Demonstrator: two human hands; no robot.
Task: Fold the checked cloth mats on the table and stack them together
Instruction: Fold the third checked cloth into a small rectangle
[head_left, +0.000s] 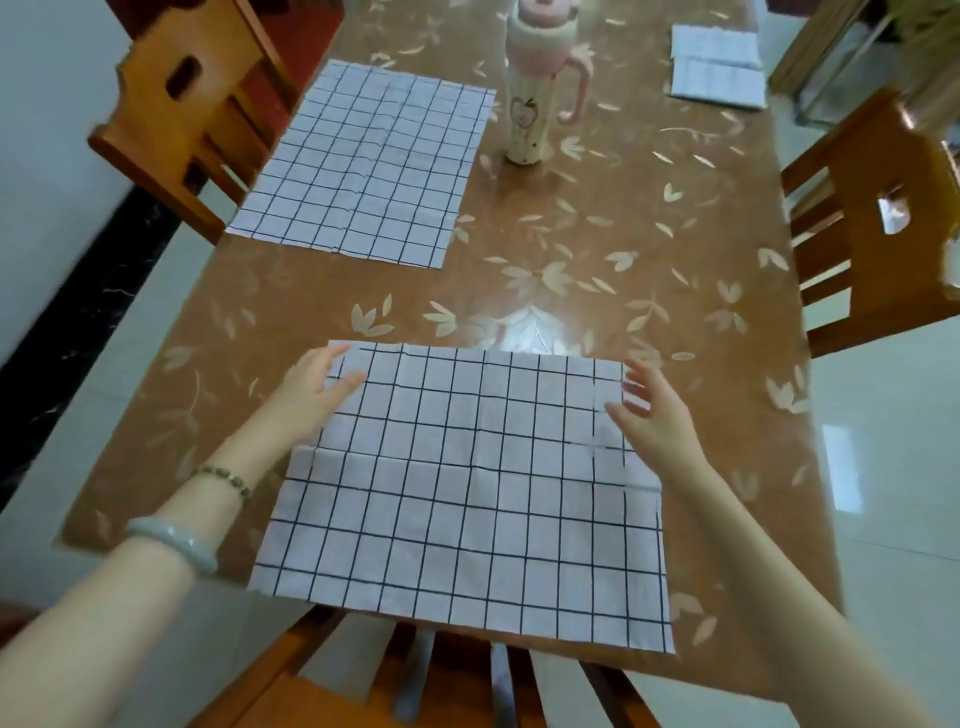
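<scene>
A white checked cloth mat (467, 488) lies flat at the near edge of the table (623, 249), its front edge hanging slightly over. My left hand (317, 387) rests with straight fingers on the mat's far left corner. My right hand (652, 410) hovers with spread fingers at the mat's far right corner; whether it touches the cloth is unclear. A second checked mat (363, 161) lies flat at the far left of the table. Folded checked mats (717, 67) sit stacked at the far right corner.
A tall pink and cream bottle (537, 88) with a handle stands upright in the middle of the far half. Wooden chairs stand at the left (192, 104), right (878, 223) and near side (415, 680) of the table.
</scene>
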